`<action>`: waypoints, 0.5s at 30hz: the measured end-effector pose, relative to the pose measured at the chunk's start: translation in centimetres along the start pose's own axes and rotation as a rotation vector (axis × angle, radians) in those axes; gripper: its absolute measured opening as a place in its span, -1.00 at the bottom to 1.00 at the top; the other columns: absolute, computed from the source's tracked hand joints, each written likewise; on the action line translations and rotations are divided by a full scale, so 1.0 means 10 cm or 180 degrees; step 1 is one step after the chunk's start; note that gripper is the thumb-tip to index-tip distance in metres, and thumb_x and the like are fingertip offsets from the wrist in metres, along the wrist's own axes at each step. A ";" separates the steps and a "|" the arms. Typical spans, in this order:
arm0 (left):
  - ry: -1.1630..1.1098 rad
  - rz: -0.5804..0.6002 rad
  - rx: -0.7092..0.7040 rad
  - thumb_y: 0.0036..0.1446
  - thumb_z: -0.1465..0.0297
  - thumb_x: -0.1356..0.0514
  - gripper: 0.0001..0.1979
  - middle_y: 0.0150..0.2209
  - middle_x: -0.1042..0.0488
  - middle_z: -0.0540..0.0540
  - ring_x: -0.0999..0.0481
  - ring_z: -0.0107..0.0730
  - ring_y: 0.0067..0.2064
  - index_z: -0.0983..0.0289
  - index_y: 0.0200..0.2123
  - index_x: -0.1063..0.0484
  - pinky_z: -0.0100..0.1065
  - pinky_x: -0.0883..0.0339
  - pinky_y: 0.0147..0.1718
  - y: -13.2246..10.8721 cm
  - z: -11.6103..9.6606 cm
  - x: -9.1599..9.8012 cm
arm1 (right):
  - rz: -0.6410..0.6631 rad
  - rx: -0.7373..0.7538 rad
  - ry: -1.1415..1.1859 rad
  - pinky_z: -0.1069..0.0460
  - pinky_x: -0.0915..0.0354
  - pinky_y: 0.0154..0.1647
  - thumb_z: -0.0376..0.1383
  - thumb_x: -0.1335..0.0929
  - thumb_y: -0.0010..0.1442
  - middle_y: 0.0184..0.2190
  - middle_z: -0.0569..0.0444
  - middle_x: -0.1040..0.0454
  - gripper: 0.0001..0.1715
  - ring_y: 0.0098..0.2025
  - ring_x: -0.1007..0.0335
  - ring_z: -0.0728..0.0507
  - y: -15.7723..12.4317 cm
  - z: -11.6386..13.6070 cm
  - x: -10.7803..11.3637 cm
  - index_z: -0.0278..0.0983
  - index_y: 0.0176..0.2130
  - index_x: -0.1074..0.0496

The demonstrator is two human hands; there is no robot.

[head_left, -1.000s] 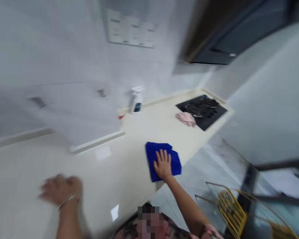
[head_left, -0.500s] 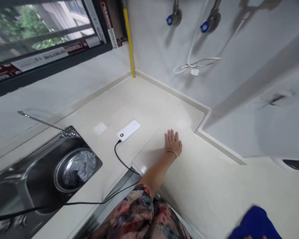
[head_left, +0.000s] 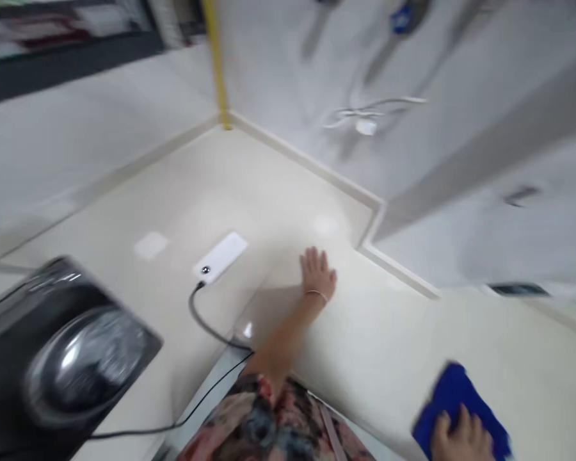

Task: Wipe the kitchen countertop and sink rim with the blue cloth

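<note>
My left hand (head_left: 317, 272) lies flat on the cream countertop (head_left: 365, 333), fingers spread, with a thin bracelet at its wrist. At the lower right, my right hand (head_left: 462, 435) presses on a blue cloth (head_left: 454, 397) against the counter, its fingers bent over the fabric. Part of this hand is cut off by the bottom edge. Left of my left hand rests a white power bank (head_left: 223, 256) with a black cable (head_left: 211, 330) plugged into its near end.
A dark sink (head_left: 9, 358) holding a metal bowl (head_left: 43, 384) is at the left. Coiled white wire (head_left: 345, 115) hangs on the wall. A yellow pipe (head_left: 216, 64) stands in the corner. A raised edge (head_left: 307, 160) runs along the wall, and a dark-screened device (head_left: 518, 290) sits at the right.
The view has shifted down and to the right, with blur. My right hand and the blue cloth have come further into view. My left hand stays flat on the counter.
</note>
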State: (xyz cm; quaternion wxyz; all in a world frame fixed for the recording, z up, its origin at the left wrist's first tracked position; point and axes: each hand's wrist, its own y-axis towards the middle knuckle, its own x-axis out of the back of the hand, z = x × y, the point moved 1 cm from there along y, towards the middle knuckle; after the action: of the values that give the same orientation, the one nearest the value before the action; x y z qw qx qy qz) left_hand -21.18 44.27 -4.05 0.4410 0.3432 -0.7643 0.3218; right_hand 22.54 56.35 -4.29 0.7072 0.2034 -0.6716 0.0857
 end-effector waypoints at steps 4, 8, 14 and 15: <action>0.0352 -0.0371 -0.0026 0.44 0.17 0.04 -0.27 0.51 0.29 0.52 0.43 0.30 0.52 0.49 0.50 0.03 0.25 0.52 0.45 0.15 0.01 0.00 | -0.0100 -0.0632 -0.0072 -0.44 -0.06 0.39 0.00 -0.05 0.37 0.40 -0.23 -0.26 -0.16 0.49 -0.03 -0.44 0.00 0.00 -0.19 -0.24 0.47 -0.18; 0.0536 -0.0503 -0.0111 0.42 0.18 0.07 -0.28 0.50 0.21 0.55 0.35 0.30 0.53 0.53 0.48 -0.03 0.25 0.41 0.45 0.23 -0.04 -0.05 | -0.0002 -0.0766 -0.0270 -0.36 0.08 0.47 -0.07 -0.05 0.40 0.44 -0.17 -0.20 -0.21 0.53 0.11 -0.35 0.06 -0.02 -0.22 -0.30 0.44 -0.22; 0.0444 -0.0483 0.0000 0.38 0.11 0.22 -0.21 0.51 0.27 0.52 0.42 0.23 0.53 0.55 0.48 0.03 0.21 0.47 0.44 0.30 -0.04 -0.02 | 0.0348 -0.0948 -0.0347 -0.28 0.22 0.51 -0.11 -0.09 0.45 0.50 -0.08 -0.09 -0.27 0.56 0.24 -0.31 0.30 0.04 -0.18 -0.27 0.46 -0.20; 0.0450 -0.0368 0.0061 0.36 0.07 0.24 -0.18 0.51 0.36 0.48 0.46 0.20 0.53 0.54 0.48 0.04 0.18 0.50 0.44 0.31 -0.04 -0.01 | 0.0411 -0.1025 -0.0331 -0.29 0.24 0.51 -0.10 -0.10 0.45 0.51 -0.08 -0.07 -0.27 0.56 0.26 -0.32 0.39 0.04 -0.18 -0.28 0.47 -0.18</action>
State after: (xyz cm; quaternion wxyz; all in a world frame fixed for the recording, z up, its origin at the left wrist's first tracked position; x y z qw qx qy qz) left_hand -23.47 46.37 -4.61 0.5084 0.3673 -0.7071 0.3266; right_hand 20.47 59.98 -5.34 0.6880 0.0481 -0.7240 0.0116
